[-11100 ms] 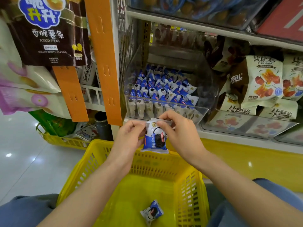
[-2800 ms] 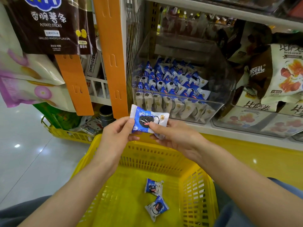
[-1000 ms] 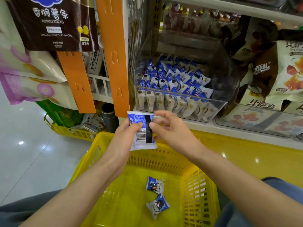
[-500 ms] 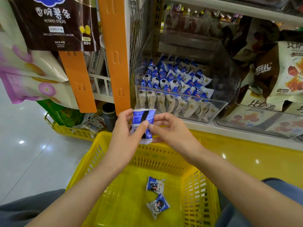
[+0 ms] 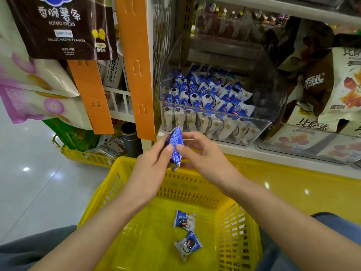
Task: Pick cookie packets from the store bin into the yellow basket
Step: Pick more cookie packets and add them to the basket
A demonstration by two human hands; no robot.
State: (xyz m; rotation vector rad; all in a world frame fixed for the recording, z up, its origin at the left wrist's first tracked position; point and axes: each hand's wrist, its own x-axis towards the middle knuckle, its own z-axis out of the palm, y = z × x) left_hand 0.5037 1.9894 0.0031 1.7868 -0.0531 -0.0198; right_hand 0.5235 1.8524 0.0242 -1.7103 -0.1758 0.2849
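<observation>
Cookie packet (image 5: 175, 146) pinched between my left hand (image 5: 150, 172) and my right hand (image 5: 205, 159), both gripping it above yellow basket (image 5: 195, 187), two loose packets (image 5: 184, 220) on its floor, store bin (image 5: 274, 98) just behind.

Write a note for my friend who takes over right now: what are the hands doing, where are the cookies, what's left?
Hands: left hand and right hand both pinch one blue cookie packet over the far edge of the yellow basket.
Done: two packets lie on the basket floor.
Bin: the clear store bin on the shelf holds many more.
Left: drop this packet in, then pick more.
</observation>
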